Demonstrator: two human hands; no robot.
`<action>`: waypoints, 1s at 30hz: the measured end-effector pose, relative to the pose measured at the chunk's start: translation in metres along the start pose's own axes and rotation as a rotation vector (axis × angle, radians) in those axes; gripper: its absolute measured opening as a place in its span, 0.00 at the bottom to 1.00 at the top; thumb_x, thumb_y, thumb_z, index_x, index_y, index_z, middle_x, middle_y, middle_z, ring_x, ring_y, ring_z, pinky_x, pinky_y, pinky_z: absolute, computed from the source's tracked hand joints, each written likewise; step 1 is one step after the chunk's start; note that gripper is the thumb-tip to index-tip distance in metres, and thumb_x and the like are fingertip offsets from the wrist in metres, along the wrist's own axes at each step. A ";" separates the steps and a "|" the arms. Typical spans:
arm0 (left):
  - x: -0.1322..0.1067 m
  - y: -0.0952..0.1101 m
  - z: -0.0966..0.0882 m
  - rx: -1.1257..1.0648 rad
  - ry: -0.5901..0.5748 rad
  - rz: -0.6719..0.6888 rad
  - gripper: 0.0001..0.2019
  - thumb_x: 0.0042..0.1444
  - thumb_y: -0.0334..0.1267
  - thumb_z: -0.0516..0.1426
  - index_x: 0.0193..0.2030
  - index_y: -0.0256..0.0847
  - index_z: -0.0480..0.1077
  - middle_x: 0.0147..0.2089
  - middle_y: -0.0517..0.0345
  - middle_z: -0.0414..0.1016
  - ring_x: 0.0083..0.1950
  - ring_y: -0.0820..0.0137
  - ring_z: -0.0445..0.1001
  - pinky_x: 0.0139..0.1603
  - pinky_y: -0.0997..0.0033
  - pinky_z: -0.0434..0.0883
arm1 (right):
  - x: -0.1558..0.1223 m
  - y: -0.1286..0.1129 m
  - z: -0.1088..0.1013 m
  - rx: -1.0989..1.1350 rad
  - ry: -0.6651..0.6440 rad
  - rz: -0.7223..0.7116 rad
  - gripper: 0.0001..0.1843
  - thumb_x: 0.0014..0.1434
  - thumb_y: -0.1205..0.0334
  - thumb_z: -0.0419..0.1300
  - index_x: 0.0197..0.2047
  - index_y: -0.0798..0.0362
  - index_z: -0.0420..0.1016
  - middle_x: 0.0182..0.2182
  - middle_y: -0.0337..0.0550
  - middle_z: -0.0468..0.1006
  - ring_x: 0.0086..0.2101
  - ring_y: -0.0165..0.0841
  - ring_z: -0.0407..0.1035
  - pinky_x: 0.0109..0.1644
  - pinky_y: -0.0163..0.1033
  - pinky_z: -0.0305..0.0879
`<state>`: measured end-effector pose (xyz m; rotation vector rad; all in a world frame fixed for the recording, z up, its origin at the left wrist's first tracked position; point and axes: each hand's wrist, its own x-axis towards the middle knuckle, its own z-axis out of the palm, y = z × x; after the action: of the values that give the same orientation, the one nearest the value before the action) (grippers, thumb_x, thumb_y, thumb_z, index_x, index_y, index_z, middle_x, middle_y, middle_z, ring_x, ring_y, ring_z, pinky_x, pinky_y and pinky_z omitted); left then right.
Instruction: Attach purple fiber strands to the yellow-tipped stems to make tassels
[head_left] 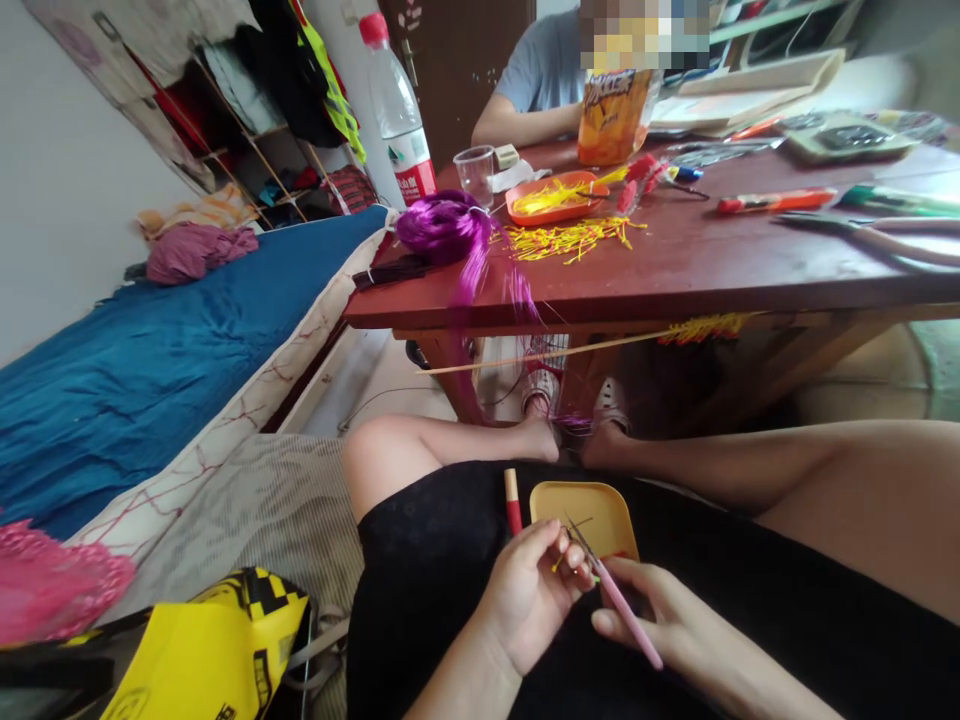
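Above my lap, my left hand pinches a small piece with a yellow tip and a thin dark strand; its exact kind is too small to make out. My right hand grips pink tweezers, their metal points reaching up to the fingertips of my left hand. Just behind both hands, a shallow yellow tray rests on the black cloth over my lap. A red tube with a pale wooden-coloured cap lies left of the tray.
Across the dark red table lie purple thread, yellow-red tassels, an orange tray, pliers and a water bottle. A thin stick juts below its edge. Another person sits opposite. A bed stands left.
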<state>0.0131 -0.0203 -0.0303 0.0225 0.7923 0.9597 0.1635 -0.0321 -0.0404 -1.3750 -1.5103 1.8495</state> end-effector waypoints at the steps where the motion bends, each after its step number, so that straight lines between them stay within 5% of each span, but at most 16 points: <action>1: 0.002 0.000 -0.001 0.002 0.007 -0.007 0.12 0.50 0.34 0.60 0.20 0.34 0.64 0.19 0.59 0.64 0.23 0.74 0.65 0.31 0.73 0.64 | 0.003 0.000 -0.001 0.022 -0.033 -0.010 0.16 0.47 0.50 0.61 0.31 0.56 0.70 0.28 0.40 0.71 0.33 0.37 0.62 0.36 0.36 0.59; 4: 0.007 0.001 -0.005 0.001 0.029 -0.023 0.12 0.50 0.33 0.59 0.19 0.34 0.64 0.19 0.59 0.64 0.23 0.74 0.65 0.31 0.73 0.64 | 0.011 0.001 -0.004 0.092 -0.116 -0.007 0.17 0.49 0.49 0.60 0.31 0.57 0.70 0.28 0.40 0.71 0.31 0.35 0.61 0.35 0.35 0.58; 21: 0.028 -0.002 -0.016 -0.025 0.174 -0.116 0.13 0.53 0.32 0.56 0.19 0.35 0.63 0.18 0.60 0.63 0.22 0.75 0.65 0.31 0.74 0.65 | 0.023 0.012 -0.009 0.156 -0.123 0.108 0.22 0.47 0.45 0.60 0.33 0.58 0.76 0.27 0.40 0.72 0.33 0.38 0.63 0.39 0.37 0.60; 30: 0.035 -0.003 -0.018 -0.036 0.248 -0.156 0.15 0.56 0.30 0.51 0.18 0.35 0.63 0.17 0.60 0.63 0.20 0.75 0.65 0.28 0.76 0.64 | 0.028 0.025 -0.004 0.248 -0.156 0.162 0.21 0.48 0.44 0.60 0.25 0.56 0.69 0.20 0.32 0.61 0.23 0.27 0.53 0.26 0.32 0.52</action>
<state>0.0155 -0.0019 -0.0652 -0.1908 0.9898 0.8378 0.1609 -0.0170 -0.0753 -1.2937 -1.2164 2.2046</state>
